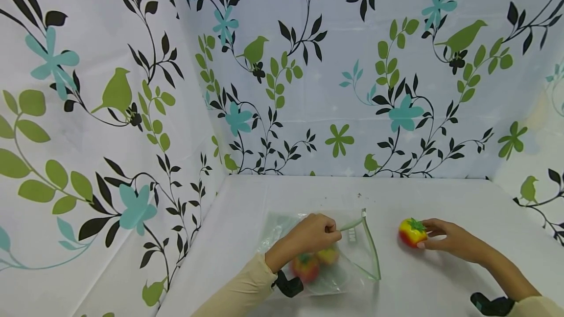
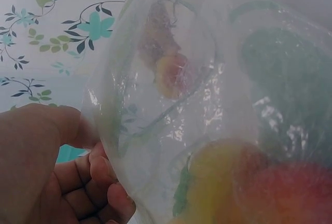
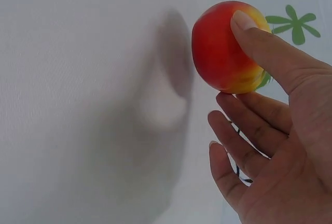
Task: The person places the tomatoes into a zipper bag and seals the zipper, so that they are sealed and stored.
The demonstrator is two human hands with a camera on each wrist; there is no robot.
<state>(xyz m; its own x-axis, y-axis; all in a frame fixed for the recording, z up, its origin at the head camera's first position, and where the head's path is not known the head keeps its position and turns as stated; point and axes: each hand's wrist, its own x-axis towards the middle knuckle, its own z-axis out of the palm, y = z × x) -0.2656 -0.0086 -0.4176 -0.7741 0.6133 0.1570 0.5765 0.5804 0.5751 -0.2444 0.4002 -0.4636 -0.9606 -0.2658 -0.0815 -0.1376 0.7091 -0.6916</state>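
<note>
A clear zip bag with a green-edged mouth lies on the white table, its mouth spread toward the right. Inside it are a red-and-yellow toy fruit and a yellow one, blurred through the plastic. The left hand pinches the upper edge of the bag's mouth; in the left wrist view the left hand has curled fingers at the bag. To the right of the bag, the right hand holds a red-and-yellow toy fruit with a green top, the thumb pressing the fruit in the right wrist view.
The white table extends around the bag. A cloth with birds, leaves and flowers hangs behind the table and along its left side. Dark straps sit at both wrists.
</note>
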